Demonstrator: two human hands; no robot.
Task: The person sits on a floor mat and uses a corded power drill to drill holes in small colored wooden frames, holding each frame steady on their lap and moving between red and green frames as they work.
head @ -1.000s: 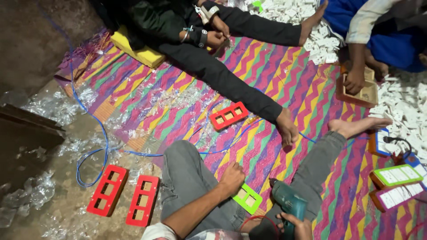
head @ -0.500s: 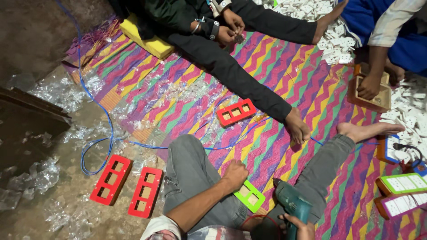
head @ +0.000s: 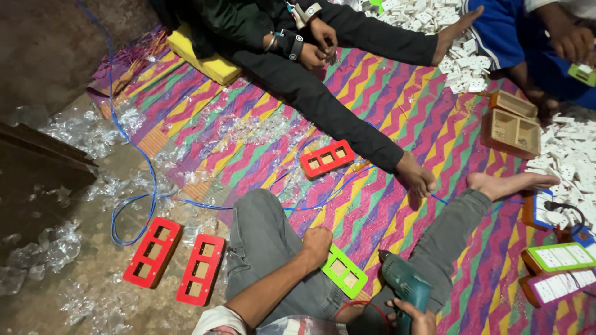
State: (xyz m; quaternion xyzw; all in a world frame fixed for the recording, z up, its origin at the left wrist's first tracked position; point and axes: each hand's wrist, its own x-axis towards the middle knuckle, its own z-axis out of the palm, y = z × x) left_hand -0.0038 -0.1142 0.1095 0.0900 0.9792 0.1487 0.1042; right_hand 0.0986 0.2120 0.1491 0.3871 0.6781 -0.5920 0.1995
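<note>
My left hand (head: 318,242) rests on my grey-trousered left thigh with its fingers curled at the upper end of a green plastic frame (head: 345,272) with two rectangular openings. The frame lies between my legs on the striped mat (head: 397,124). My right hand (head: 422,321), low in the view, grips a teal power drill (head: 403,286) whose tip points up toward the green frame. A red wire loops below the drill.
Two red frames (head: 177,260) lie on the floor left of my leg, and a third red frame (head: 327,158) lies on the mat. A blue cable (head: 133,186) snakes past them. A person in black sits opposite. Wooden boxes (head: 512,124), white parts (head: 574,161) and finished panels (head: 559,270) lie to the right.
My hands have barely moved. The person in blue at the right has lifted a hand off the wooden box. The view has shifted slightly.
</note>
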